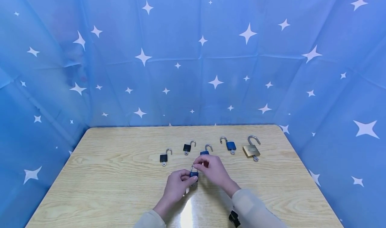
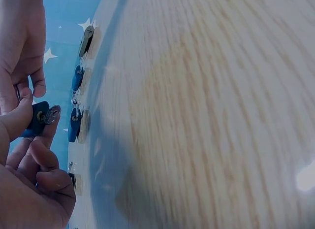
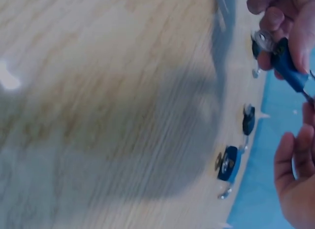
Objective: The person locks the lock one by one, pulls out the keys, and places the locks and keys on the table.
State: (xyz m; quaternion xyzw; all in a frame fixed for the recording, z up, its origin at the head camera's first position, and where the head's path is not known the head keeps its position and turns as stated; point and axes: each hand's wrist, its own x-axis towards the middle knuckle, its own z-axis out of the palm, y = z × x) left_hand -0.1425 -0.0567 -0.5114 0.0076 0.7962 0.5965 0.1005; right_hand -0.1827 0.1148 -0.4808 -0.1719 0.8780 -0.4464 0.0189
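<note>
The left hand (image 1: 178,184) pinches the small blue padlock (image 1: 194,174) by its body, just above the table (image 1: 105,174) at front centre, w/ key still in, while the right hand (image 1: 212,169) grips the shackle, so I think best is to hold the body steady & press the shackle straight down.

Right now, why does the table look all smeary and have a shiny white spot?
Head view: sharp, with white glare on the wooden table near the hands, and the starry backdrop bends at the edges. Left wrist view: the wood grain is smeared with blur, with a bright spot at the right edge; the blue padlock is soft. Right wrist view: blurred too, with a wide dark shadow across the table.
</note>
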